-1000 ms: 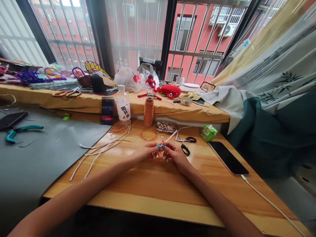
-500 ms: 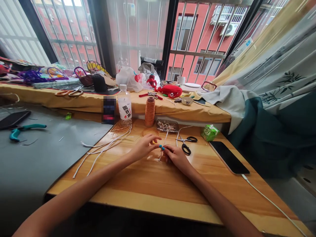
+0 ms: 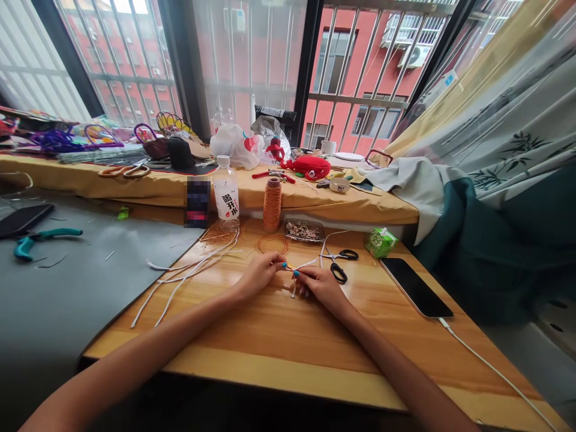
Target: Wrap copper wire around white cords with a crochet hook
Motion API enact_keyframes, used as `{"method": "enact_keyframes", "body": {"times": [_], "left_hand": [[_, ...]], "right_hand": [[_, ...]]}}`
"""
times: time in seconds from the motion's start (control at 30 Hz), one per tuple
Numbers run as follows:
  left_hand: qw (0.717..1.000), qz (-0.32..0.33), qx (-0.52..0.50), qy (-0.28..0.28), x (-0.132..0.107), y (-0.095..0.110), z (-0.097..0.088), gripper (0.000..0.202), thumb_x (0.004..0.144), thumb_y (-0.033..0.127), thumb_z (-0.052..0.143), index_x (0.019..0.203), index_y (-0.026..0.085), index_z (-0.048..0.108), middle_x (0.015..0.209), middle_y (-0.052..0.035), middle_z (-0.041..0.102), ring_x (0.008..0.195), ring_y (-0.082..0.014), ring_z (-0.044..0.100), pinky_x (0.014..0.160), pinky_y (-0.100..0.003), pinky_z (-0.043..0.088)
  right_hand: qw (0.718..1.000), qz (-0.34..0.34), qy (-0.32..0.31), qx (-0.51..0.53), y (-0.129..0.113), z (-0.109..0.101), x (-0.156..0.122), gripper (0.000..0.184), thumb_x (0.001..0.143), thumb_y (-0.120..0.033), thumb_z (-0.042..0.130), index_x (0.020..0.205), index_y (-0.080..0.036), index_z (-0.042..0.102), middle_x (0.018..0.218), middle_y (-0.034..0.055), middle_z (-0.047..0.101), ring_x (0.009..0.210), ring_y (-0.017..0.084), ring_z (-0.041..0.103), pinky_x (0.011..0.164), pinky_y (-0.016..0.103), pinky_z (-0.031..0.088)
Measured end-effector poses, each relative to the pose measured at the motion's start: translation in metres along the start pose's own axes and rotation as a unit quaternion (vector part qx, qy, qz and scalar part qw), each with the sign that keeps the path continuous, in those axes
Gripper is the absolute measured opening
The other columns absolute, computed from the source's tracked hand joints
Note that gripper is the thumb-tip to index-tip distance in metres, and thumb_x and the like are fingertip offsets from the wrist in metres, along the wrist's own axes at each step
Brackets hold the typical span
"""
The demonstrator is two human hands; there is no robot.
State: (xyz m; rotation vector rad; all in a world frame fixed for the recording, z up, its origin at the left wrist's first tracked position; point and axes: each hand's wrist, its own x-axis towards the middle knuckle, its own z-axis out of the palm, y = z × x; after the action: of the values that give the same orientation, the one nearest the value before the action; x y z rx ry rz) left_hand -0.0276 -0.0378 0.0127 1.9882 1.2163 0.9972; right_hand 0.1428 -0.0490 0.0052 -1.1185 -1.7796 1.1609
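Observation:
My right hand (image 3: 321,283) pinches a thin white cord (image 3: 308,263), whose one end reaches out past the fingers and whose other end hangs below them over the wooden table. Close against it, my left hand (image 3: 263,270) is closed in a pinch, thumb and forefinger together. A slim orange-yellow strand or piece shows between the two sets of fingertips, too small to name. Behind the hands lies a loose coil of orange thread (image 3: 272,245), in front of an upright cone of orange thread (image 3: 272,206). Black-handled scissors (image 3: 338,273) rest just right of my right hand.
Several white cords (image 3: 186,270) lie at the left, near a water bottle (image 3: 226,195). A clear tray of small pieces (image 3: 305,230) stands behind the hands. A green packet (image 3: 380,242) and a cabled phone (image 3: 416,287) lie at the right. Teal pliers (image 3: 45,239) rest on the grey mat.
My left fingertips have drawn slightly left and closed, leaving a small gap to the right fingertips. The white cord's far end has swung from pointing away to pointing right.

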Motion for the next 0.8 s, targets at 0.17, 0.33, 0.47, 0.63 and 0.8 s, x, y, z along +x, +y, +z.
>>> {"method": "enact_keyframes", "body": {"times": [0.17,0.33,0.47,0.63,0.8], "left_hand": [[0.995,-0.027,-0.077,-0.051,0.0,-0.001,0.001,0.019,0.076,0.029,0.044,0.077,0.013,0.054,0.072,-0.0012,0.059,0.069,-0.0117,0.051,0.064,-0.021,0.038],[0.991,-0.059,-0.098,-0.069,-0.001,0.005,0.0,0.02,0.073,0.031,0.047,0.072,0.013,0.056,0.067,-0.0005,0.057,0.065,-0.0114,0.05,0.062,-0.021,0.038],[0.988,-0.068,-0.115,-0.071,-0.001,0.004,0.0,0.02,0.072,0.03,0.048,0.071,0.012,0.056,0.067,-0.0006,0.058,0.066,-0.0116,0.05,0.063,-0.022,0.038],[0.985,-0.084,-0.138,-0.068,0.0,0.004,0.002,0.015,0.071,0.026,0.049,0.07,0.012,0.055,0.066,-0.0005,0.058,0.064,-0.0113,0.05,0.062,-0.021,0.038],[0.982,-0.088,-0.152,-0.065,0.0,0.01,0.0,0.015,0.07,0.025,0.049,0.074,0.012,0.055,0.067,0.0006,0.055,0.065,-0.0106,0.048,0.063,-0.021,0.037]], "right_hand": [[1.0,-0.004,-0.002,-0.008,-0.002,-0.001,-0.001,0.025,0.073,-0.036,0.048,0.062,-0.015,0.055,0.051,-0.0017,0.051,0.041,0.007,0.046,0.04,0.019,0.038],[1.0,-0.008,-0.003,-0.018,-0.003,-0.001,-0.001,0.023,0.073,-0.035,0.048,0.064,-0.015,0.056,0.052,-0.0015,0.051,0.042,0.007,0.046,0.039,0.018,0.038],[1.0,0.001,0.003,-0.018,0.001,0.0,-0.001,0.022,0.072,-0.033,0.049,0.069,-0.014,0.06,0.055,0.0,0.055,0.042,0.007,0.047,0.039,0.018,0.039],[0.999,0.011,0.01,-0.029,0.004,0.0,0.0,0.022,0.072,-0.031,0.048,0.069,-0.014,0.061,0.055,0.0009,0.057,0.042,0.009,0.049,0.04,0.02,0.04],[0.982,-0.079,0.048,-0.164,-0.004,-0.002,-0.003,0.019,0.076,-0.023,0.047,0.071,-0.017,0.064,0.064,0.0036,0.061,0.056,0.013,0.054,0.055,0.025,0.042]]}}
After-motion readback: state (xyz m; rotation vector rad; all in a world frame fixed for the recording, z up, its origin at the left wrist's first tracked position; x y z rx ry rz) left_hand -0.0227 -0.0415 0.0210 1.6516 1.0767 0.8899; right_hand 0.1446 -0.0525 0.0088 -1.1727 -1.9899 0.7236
